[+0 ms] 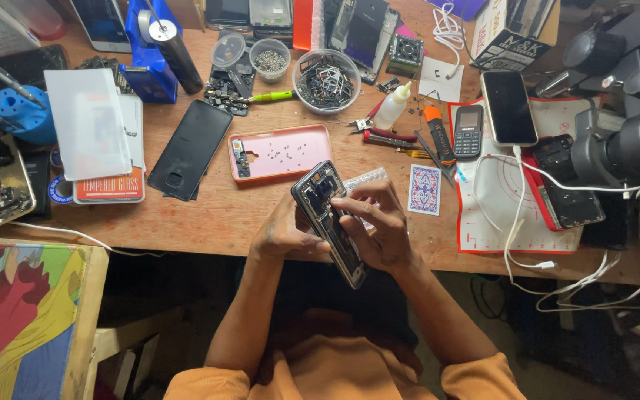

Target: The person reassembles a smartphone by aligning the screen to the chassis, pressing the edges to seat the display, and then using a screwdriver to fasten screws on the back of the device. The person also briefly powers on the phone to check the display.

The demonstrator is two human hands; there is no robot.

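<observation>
Opened phone [329, 221], back cover off, dark boards and metal frame exposed, is held above the near edge of the wooden worktop [209, 215], approx centre of view. Long axis runs diagonal: top end points far-left, bottom end near-right, inner side facing up. Left hand [284, 235] cradles it from below w/ fingers closed round its left edge. Right hand [379, 226] sits on its right side, fingers [350, 201] curled and pinched onto the internals near the middle; can't tell if a tool is between them. Just beyond the phone: flat pink rubbery case [281, 152], rounded corners, tiny screws scattered on it. Left of that a glossy black back panel [190, 148], lying flat. Right of the hands a small patterned card [424, 190], then a white silicone mat w/ red border [520, 222]
</observation>
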